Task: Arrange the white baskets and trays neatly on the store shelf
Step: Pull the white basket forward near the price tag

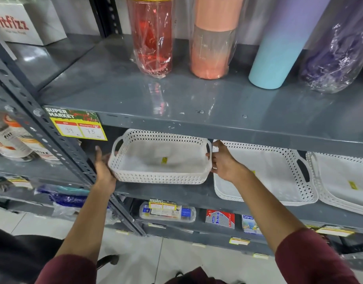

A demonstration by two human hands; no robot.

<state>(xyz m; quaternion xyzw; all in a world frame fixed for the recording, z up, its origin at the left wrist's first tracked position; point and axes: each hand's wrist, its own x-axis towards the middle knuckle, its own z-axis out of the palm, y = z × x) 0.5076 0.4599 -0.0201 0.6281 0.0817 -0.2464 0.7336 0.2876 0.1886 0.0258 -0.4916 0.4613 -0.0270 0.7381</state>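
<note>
I am cupping my left hand [103, 169] against the left end of the white basket [160, 158], its long axis lying across the shelf [197, 191], while my right hand [222, 160] is gripping the right handle beside the stacked trays [279, 175].

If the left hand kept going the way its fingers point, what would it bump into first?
Probably the yellow price tag on the upper shelf's edge; the left hand points up beside the basket. Depth is unclear.
</note>
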